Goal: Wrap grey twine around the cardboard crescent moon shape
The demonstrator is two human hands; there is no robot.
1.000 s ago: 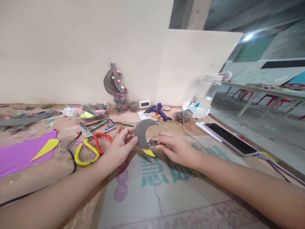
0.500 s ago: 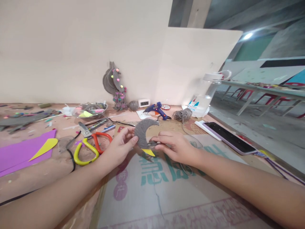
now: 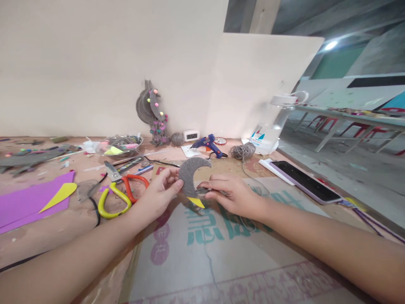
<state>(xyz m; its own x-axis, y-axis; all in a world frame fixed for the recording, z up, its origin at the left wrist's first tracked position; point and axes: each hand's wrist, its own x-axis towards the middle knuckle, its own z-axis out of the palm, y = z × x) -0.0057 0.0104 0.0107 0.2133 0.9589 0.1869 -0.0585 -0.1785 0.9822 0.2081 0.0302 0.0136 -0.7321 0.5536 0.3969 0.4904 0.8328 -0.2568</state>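
A crescent moon shape (image 3: 189, 177) wrapped in grey yarn stands tilted above the cardboard, its lower tip showing bare yellow. My left hand (image 3: 164, 191) pinches its left edge between thumb and fingers. At the inner curve, near the lower end, my right hand (image 3: 232, 195) is closed on a small bundle of grey yarn (image 3: 202, 191). A loose strand of yarn runs behind that hand toward a grey yarn skein (image 3: 242, 150) at the back. Scissors (image 3: 118, 198) with yellow and orange handles lie left of my left hand.
A blue glue gun (image 3: 212, 145), a small digital clock (image 3: 191, 135) and a water bottle (image 3: 270, 126) line the back. A phone (image 3: 305, 181) lies at right. Purple sheets (image 3: 28, 198) with a yellow cut-out (image 3: 60, 197) are at left. Printed cardboard (image 3: 177, 274) lies under my hands.
Both hands keep their grip on the crescent and the yarn. My right fingertips have shifted very slightly left, and the yellow tip with them.
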